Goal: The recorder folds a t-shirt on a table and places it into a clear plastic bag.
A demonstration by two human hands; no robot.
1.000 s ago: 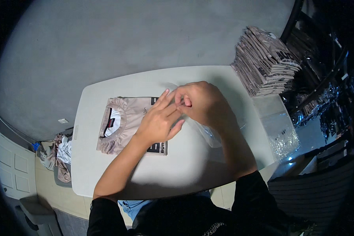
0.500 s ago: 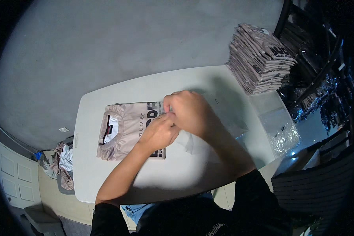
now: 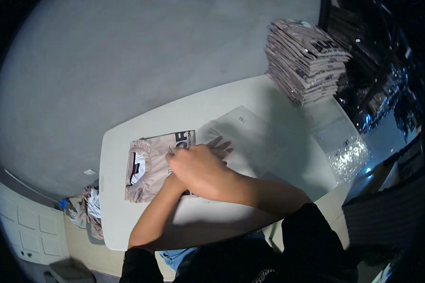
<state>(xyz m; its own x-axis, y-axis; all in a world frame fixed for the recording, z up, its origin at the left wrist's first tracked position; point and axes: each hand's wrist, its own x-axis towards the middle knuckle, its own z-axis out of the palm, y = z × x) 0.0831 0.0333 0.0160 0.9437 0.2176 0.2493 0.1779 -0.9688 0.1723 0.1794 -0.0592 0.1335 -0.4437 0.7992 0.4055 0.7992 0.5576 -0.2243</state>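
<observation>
A folded beige T-shirt with a gathered neckline and dark print lies on the white table. To its right, a clear plastic bag is spread flat. My left hand reaches toward the bag, its spread fingers showing dimly through the film. Crossing over my left wrist, my right hand has its fingers curled above the shirt's printed part. It seems to grip the bag's near edge, though its fingertips are mostly hidden. Both hands cover part of the shirt's right side.
A tall stack of bagged beige shirts stands at the table's far right corner. More clear bags lie along the right edge. Dark shelving with shiny packages is beyond them. Loose clothes are heaped past the table's left end, before a grey wall.
Both hands were together at the shirt's right edge. Now my left hand's fingers are spread under the bag's film, and my right hand has moved left across the left wrist. The bag lies flatter.
</observation>
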